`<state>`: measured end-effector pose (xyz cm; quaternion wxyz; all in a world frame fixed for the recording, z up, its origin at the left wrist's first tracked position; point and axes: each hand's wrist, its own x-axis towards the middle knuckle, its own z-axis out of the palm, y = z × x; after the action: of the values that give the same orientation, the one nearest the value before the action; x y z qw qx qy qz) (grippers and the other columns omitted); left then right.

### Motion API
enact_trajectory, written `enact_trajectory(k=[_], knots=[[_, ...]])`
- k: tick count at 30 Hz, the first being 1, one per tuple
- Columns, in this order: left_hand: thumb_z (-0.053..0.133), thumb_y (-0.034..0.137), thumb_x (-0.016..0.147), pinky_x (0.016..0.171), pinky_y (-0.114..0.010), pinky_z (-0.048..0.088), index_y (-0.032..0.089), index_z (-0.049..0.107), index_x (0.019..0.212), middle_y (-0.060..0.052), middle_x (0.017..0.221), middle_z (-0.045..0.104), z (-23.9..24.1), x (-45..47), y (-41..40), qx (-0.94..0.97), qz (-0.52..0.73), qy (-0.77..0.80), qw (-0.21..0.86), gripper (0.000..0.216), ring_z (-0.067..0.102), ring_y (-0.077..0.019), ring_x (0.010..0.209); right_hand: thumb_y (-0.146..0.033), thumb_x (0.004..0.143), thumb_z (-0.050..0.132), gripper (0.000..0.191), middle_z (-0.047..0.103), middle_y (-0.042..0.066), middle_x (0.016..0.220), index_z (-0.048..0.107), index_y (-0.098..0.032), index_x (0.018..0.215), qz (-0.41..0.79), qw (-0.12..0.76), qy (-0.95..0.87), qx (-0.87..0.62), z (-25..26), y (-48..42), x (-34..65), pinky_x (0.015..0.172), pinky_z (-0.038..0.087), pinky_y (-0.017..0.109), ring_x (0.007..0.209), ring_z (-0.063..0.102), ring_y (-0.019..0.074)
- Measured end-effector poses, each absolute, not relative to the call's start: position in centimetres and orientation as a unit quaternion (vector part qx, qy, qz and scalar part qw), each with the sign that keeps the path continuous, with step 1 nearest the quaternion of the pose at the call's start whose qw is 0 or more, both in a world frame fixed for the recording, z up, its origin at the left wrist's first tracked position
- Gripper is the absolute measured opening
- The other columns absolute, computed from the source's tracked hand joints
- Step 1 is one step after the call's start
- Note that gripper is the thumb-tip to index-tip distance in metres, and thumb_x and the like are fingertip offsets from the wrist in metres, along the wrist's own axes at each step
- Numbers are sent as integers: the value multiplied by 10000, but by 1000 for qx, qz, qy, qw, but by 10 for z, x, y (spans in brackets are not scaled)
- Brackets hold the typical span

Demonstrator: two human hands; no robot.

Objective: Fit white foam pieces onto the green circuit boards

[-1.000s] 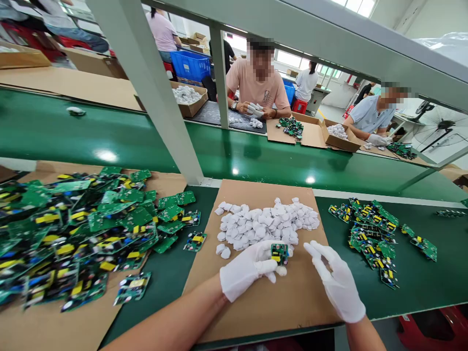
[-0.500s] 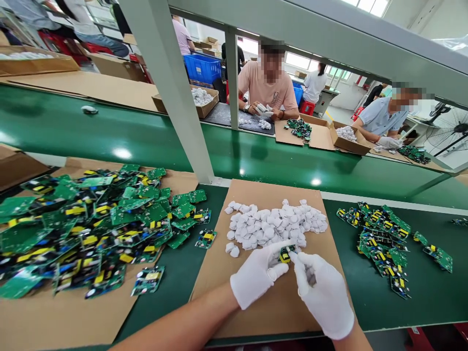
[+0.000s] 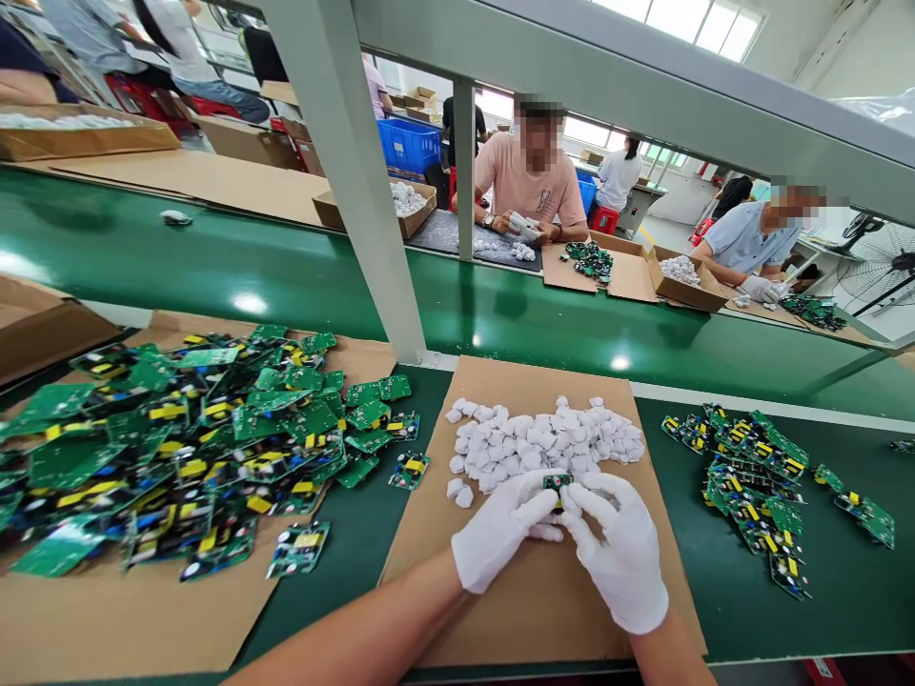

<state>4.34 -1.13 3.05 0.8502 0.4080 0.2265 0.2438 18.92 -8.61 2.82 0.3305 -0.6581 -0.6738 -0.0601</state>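
A small green circuit board (image 3: 558, 482) with a yellow part is held up over the cardboard sheet. My left hand (image 3: 504, 529), in a white glove, is closed around its left side. My gloved right hand (image 3: 619, 543) pinches at the board's right edge, thumb and fingers pressed together; whether a small white piece is also between those fingertips is hidden. Just beyond both hands lies a heap of white, flat, roundish pieces (image 3: 536, 438).
A large pile of circuit boards (image 3: 214, 419) covers the left side, and a smaller pile (image 3: 758, 476) lies on the right. Cardboard (image 3: 443, 610) is under my hands. A grey post (image 3: 364, 191) rises before the green belt (image 3: 515, 329); co-workers sit beyond it.
My right fingers have moved in from beside the board onto its right edge. The board has been turned in my left hand, so less of its yellow part shows. The view has shifted slightly.
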Motion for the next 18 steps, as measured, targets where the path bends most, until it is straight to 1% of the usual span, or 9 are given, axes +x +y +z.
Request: enact_trajectory(k=[3,5,7,9,11,13,15,18], knots=[[747,428,654,575,-191,428,128,621,853,-22,754,586,30,47,-11,418,272,220,838,382,517,-94,648,-216,826,569,196,606,85,1021,681,-286,971,-129,344,-686,-628,15,-79,181,721,530,368,881,596,222],[783,400,607,521,-178,384,123,603,773,-7,707,569,29,49,-10,424,291,227,827,369,479,-79,600,-198,809,582,212,605,83,1044,672,-291,977,-132,359,-688,-617,11,-75,177,730,525,392,908,587,237],[779,412,607,506,-185,375,125,579,714,-1,663,555,26,50,-7,421,303,239,821,365,472,-80,579,-208,790,604,224,585,89,1117,655,-282,995,-81,382,-691,-608,12,-73,176,786,515,426,986,568,261],[761,443,623,520,-201,399,128,551,678,-3,635,544,23,50,-5,411,301,245,825,382,494,-93,584,-262,784,622,336,559,103,1189,593,-255,1119,26,417,-685,-597,15,-73,177,851,505,436,1056,553,273],[749,475,628,539,-224,436,129,552,709,-17,651,560,21,50,-4,404,286,270,826,407,526,-111,598,-336,819,587,503,569,122,1191,454,-203,1285,137,456,-649,-593,20,-74,179,843,523,397,1048,574,256],[754,489,619,545,-235,454,126,566,761,-30,687,579,21,49,-5,404,278,300,818,432,539,-118,606,-379,844,555,594,602,125,1153,355,-161,1359,192,473,-607,-609,23,-74,180,802,540,352,1001,601,237],[741,496,638,553,-227,452,125,582,798,-32,711,579,22,48,-7,406,283,290,819,434,544,-120,631,-395,830,570,598,626,111,1124,388,-160,1349,202,454,-593,-633,25,-73,178,768,545,323,945,620,226],[635,557,725,581,-236,461,140,600,887,-40,761,580,24,45,-11,388,287,236,843,449,554,-139,694,-362,824,564,477,668,72,1045,509,-188,1265,219,411,-592,-657,24,-71,173,699,549,280,814,645,193]])
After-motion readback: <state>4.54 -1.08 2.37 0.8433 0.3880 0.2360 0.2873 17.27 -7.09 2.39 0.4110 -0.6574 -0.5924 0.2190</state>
